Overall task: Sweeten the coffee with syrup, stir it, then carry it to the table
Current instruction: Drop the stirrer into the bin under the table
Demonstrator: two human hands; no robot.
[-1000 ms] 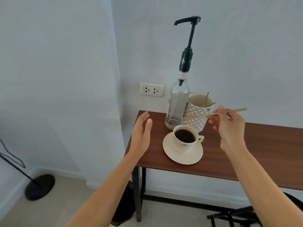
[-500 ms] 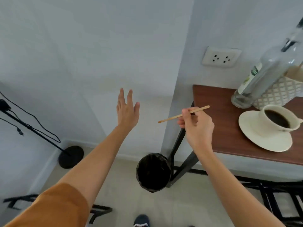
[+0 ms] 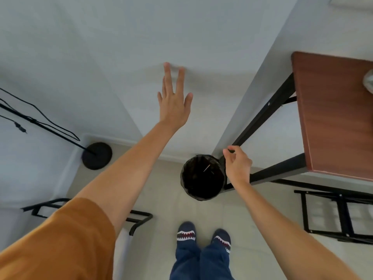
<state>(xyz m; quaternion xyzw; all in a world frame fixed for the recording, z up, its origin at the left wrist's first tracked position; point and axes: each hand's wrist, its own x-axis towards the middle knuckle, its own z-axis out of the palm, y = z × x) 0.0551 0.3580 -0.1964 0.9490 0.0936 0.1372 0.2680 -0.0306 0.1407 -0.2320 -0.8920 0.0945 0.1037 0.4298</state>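
I look steeply down at the floor. My right hand hovers just right of a black waste bin, fingers loosely curled with nothing in them. A thin wooden stir stick lies inside the bin. My left hand is stretched out flat toward the white wall, fingers spread, holding nothing. The brown table fills the right edge. Only the glass base of the syrup bottle shows at the frame's right border. The coffee cup is out of view.
The table's black metal legs run beside the bin. A black round-based stand with cables is at the left wall. Black folded frames lie on the floor at left and right. My slippered feet stand below the bin.
My view has swung down and left from the table to the floor. My right hand let go of the stir stick, which now lies in the bin. The cup has left the view.
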